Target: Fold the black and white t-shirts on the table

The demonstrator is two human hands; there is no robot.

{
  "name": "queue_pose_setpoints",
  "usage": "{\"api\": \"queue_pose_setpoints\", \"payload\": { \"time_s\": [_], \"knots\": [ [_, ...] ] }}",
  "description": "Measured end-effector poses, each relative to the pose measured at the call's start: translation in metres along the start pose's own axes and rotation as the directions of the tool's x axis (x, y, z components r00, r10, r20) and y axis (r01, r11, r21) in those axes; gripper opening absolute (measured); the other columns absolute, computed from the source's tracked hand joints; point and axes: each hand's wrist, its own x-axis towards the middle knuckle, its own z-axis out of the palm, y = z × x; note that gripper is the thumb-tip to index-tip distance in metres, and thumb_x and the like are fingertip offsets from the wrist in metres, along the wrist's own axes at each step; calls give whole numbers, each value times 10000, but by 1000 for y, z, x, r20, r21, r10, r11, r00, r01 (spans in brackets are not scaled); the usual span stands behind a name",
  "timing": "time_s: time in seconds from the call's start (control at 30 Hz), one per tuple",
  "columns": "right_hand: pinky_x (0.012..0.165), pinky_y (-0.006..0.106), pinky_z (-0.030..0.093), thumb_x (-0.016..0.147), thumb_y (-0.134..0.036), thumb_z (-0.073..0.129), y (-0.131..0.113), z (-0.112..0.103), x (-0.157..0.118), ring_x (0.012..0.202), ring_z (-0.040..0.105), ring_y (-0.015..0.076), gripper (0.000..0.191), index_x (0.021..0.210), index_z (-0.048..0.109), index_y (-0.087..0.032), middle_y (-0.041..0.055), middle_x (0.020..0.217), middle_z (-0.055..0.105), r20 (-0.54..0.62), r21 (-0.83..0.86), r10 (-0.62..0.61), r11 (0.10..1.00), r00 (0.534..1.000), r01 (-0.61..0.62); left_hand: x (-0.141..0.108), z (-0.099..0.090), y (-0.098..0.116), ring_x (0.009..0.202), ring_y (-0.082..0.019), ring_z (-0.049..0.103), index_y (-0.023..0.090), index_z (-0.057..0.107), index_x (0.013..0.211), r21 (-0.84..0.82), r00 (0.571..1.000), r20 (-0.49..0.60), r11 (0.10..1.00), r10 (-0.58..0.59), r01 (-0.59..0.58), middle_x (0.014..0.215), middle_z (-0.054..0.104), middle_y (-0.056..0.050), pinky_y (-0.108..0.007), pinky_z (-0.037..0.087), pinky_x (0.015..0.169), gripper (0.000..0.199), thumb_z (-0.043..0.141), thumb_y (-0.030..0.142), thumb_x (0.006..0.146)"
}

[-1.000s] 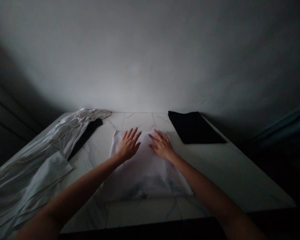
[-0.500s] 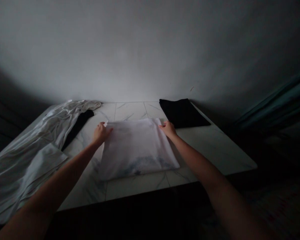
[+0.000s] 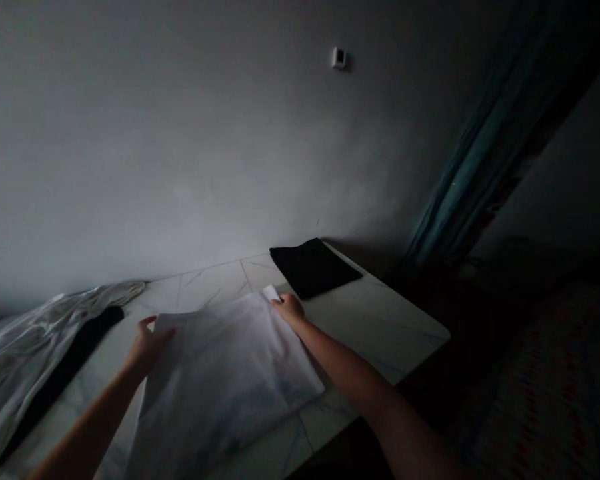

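A folded white cloth (image 3: pixel 220 360), likely a garment, with a bluish-grey pattern near its front edge, hangs between my two hands over the marble-look table. My left hand (image 3: pixel 150 340) pinches its far left corner, thumb on top. At the far right corner, my right hand (image 3: pixel 289 308) grips the edge between thumb and fingers. The far edge looks raised; whether the near edge touches the table I cannot tell. Just beyond my right hand lies a folded black cloth (image 3: pixel 315 267), flat on the table.
The marble-look table (image 3: pixel 375 327) stands against a grey wall. Crumpled whitish cloth (image 3: pixel 25 353) covers its left side, with a black strip of fabric (image 3: pixel 65 380) beside it. A teal curtain (image 3: pixel 460 180) hangs at right. A small white device (image 3: pixel 339 58) is on the wall.
My view has turned right and up. The white cloth, flat on the table before, now looks lifted along its far edge in both hands. The black folded cloth has stayed in place.
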Motion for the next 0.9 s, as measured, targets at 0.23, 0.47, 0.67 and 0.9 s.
{"api": "queue_pose_setpoints", "payload": {
  "time_s": [0.23,0.47,0.67,0.9],
  "knots": [
    [600,239,399,818,-468,597,65,-19,-22,705,582,179,292,747,610,-185,31,725,659,-153,523,-46,844,987,121,-42,31,29,540,-205,610,227,399,1412,-156,974,32,963,226,-218,619,621,44,-302,490,539,721,524,563,786],
    [643,279,459,701,-722,618,179,-127,-38,719,590,208,515,764,611,-211,21,728,644,-197,623,7,773,980,120,-123,129,116,919,-288,698,201,745,884,-573,805,459,818,376,-55,1006,746,-89,-394,578,810,411,528,544,820],
    [715,311,515,659,-744,672,235,-193,-11,827,651,257,560,858,698,-222,57,826,702,-273,570,93,817,958,83,-134,181,158,1111,-252,661,305,715,1188,-685,626,284,611,726,-398,1238,699,-67,-384,545,970,363,543,476,918],
    [765,319,537,665,-657,746,241,-263,112,927,684,257,528,990,721,-242,46,963,743,-344,625,46,756,938,192,-76,187,237,1267,-212,576,264,648,1297,-611,651,163,594,741,-523,1358,637,-47,-388,449,1103,385,478,395,977]
  ]
}}
